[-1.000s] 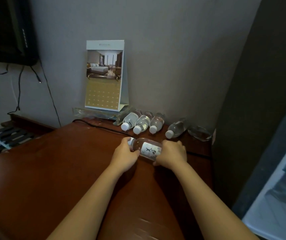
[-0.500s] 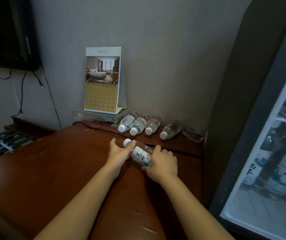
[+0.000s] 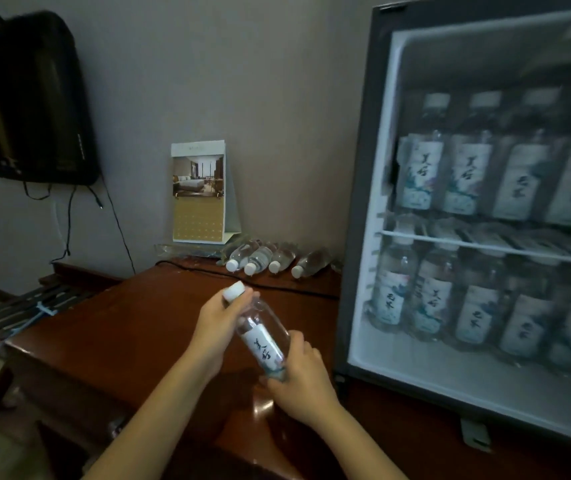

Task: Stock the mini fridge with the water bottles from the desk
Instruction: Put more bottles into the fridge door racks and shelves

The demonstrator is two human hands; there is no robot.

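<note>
Gripping one water bottle (image 3: 263, 336) with both hands, left of the mini fridge (image 3: 356, 202).
Lower centre, over the desk (image 3: 138, 323): cap pointing up-left in the curled left hand (image 3: 216, 320), base down-right, clamped in the right hand (image 3: 299, 372), nearer frame right.

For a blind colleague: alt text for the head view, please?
A left hand at the white cap and a right hand at the base hold a labelled water bottle tilted above a wooden desk. To the right stands a mini fridge with two rows of upright bottles; four more bottles lie by the wall below a desk calendar.
</note>
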